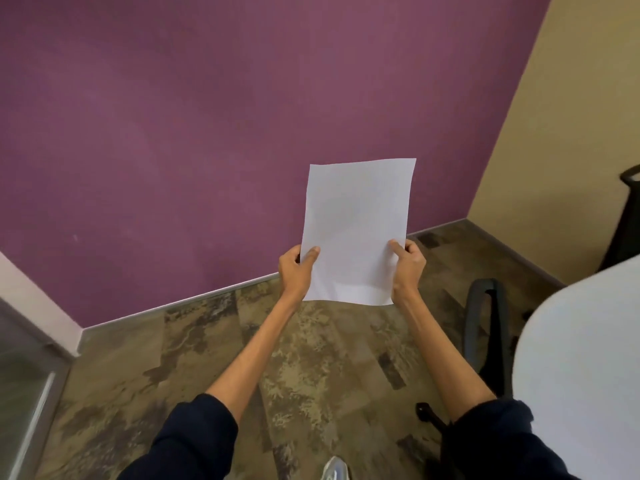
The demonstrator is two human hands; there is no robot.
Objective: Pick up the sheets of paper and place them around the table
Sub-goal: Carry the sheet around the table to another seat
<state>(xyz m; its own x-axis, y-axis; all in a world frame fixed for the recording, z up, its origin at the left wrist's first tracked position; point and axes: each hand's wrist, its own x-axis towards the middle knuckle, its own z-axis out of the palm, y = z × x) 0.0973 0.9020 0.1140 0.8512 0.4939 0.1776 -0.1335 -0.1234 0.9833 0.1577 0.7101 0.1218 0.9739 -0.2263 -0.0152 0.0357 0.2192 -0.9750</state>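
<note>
Paper: you hold the white paper (356,230) upright in the air ahead of you, in front of the purple wall (173,133), above the floor (311,358).
Left hand: your left hand (294,271) pinches the paper's lower left edge, thumb on the front, fingers behind.
Right hand: your right hand (410,265) pinches the lower right edge the same way.
Table: the white table (581,358) lies near right, apart from the paper.
Chair: a dark chair (485,327) stands beside it.
</note>
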